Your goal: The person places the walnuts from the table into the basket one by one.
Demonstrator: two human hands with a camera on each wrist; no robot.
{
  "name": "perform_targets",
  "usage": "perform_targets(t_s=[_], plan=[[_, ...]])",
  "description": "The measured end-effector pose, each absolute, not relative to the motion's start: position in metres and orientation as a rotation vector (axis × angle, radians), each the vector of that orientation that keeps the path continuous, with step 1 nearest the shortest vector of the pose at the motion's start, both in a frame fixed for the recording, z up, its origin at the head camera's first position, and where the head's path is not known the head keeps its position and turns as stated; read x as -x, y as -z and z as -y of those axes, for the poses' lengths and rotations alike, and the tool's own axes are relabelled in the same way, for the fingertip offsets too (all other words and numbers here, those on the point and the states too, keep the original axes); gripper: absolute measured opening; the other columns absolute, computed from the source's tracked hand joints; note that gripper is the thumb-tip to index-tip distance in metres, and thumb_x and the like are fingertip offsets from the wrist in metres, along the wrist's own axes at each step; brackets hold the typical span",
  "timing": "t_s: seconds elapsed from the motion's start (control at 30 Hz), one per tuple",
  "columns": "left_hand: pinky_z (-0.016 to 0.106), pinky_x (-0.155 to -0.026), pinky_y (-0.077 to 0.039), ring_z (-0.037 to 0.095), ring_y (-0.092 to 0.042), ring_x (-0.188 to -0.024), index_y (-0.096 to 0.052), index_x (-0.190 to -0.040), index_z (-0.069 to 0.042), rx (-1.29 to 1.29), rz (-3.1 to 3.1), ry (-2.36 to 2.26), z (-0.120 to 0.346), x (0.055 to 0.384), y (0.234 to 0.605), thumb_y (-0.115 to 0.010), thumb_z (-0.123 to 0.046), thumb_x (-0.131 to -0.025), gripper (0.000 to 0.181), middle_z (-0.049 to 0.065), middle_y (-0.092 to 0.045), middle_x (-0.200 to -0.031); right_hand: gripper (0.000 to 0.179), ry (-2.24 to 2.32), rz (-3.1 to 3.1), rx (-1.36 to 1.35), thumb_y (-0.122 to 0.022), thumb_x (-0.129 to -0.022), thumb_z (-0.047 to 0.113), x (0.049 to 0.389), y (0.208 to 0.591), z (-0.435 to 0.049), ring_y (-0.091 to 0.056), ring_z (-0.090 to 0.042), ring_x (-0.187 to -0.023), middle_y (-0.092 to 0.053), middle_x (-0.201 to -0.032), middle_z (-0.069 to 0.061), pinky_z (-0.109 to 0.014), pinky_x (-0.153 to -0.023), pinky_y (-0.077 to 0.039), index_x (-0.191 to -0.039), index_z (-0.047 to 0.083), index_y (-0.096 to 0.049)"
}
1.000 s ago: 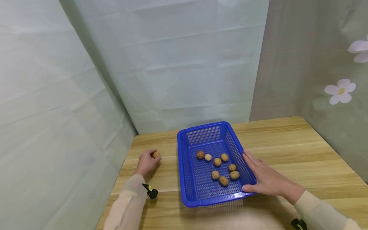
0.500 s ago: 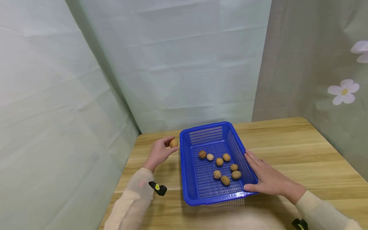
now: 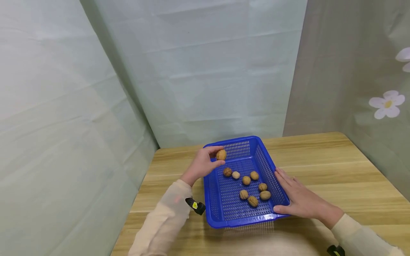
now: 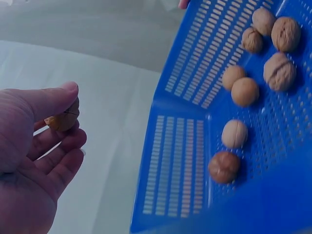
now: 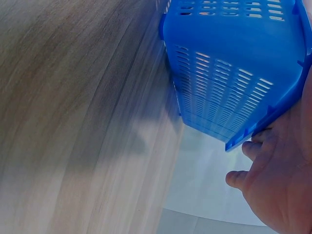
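Between thumb and fingers, my left hand (image 3: 202, 164) pinches a walnut (image 3: 221, 155), raised over the far left part of a blue plastic basket (image 3: 246, 223). In the left wrist view the same walnut (image 4: 66, 116) is partly covered by the thumb. Several other nuts lie scattered on the basket's slotted floor, among them a dark brown one (image 3: 227, 172) beside a small pale one (image 3: 236, 175). At the basket's near right corner rests my right hand (image 3: 299, 199), its fingers extended along the right rim and its thumb on the near rim.
The basket stands on a wood-grain table (image 3: 333, 170). Pale cloth hangs behind the table and on its left; a cloth with white flowers (image 3: 387, 104) hangs on the right. Each wrist wears a black strap (image 3: 195, 206).
My left hand has lifted the walnut from the table left of the basket and carried it rightward over the basket. The right hand stays at the rim.
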State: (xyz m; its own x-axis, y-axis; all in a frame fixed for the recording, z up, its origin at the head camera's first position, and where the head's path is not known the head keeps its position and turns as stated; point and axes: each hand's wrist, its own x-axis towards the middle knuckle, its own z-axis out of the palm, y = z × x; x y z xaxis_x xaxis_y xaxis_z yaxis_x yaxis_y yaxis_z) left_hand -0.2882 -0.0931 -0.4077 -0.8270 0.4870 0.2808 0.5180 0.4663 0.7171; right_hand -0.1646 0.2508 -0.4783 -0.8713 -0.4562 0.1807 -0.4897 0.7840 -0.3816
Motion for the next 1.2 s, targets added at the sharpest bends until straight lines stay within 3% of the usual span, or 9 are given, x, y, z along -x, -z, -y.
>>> perform_targets(t_s=[0.27,0.43,0.8,1.07,1.2], plan=[[0.035,-0.086,-0.052,0.013,-0.06,-0.102,-0.06,-0.132,-0.013,0.995,2.667,1.265,0.065,0.293,0.414,-0.075,-0.019,-0.086,0.049,0.001,-0.063,-0.124,0.111,-0.652,2.892,-0.762,-0.073,-0.077,0.056,0.164,0.478,-0.251,-0.017,-0.04,-0.142,-0.008,-0.16,-0.014,-0.069,-0.103,-0.024,-0.153,0.001,-0.013],[0.029,-0.087,-0.051,0.009,-0.061,-0.104,-0.061,-0.131,-0.017,1.078,2.672,1.328,0.046,0.294,0.418,-0.074,-0.019,-0.086,0.047,-0.003,-0.063,-0.123,0.111,-0.647,2.889,-0.76,-0.073,-0.076,0.055,0.164,0.477,-0.251,-0.018,-0.04,-0.142,-0.01,-0.159,-0.017,-0.069,-0.103,-0.024,-0.153,0.0,-0.014],[0.021,-0.078,-0.05,0.004,-0.06,-0.089,-0.069,-0.119,-0.013,1.087,2.786,1.373,0.022,0.292,0.442,-0.074,-0.02,-0.085,0.035,-0.01,-0.066,-0.101,0.11,-0.656,2.89,-0.767,-0.073,-0.077,0.054,0.164,0.479,-0.249,-0.017,-0.039,-0.142,-0.008,-0.159,-0.015,-0.069,-0.102,-0.023,-0.153,0.0,-0.014],[0.026,-0.084,-0.052,0.002,-0.06,-0.094,-0.068,-0.118,-0.014,1.181,2.767,1.365,0.018,0.291,0.452,-0.075,-0.016,-0.084,0.035,-0.006,-0.067,-0.11,0.11,-0.642,2.883,-0.771,-0.072,-0.077,0.055,0.164,0.478,-0.248,-0.019,-0.04,-0.142,-0.01,-0.159,-0.017,-0.069,-0.102,-0.023,-0.153,0.001,-0.014],[0.03,-0.087,-0.052,0.011,-0.063,-0.097,-0.068,-0.119,-0.012,1.2,2.769,1.381,0.016,0.29,0.452,-0.075,-0.015,-0.084,0.036,-0.002,-0.068,-0.11,0.11,-0.652,2.885,-0.769,-0.073,-0.077,0.055,0.164,0.477,-0.248,-0.019,-0.041,-0.142,-0.009,-0.159,-0.016,-0.07,-0.102,-0.023,-0.153,0.0,-0.015]])
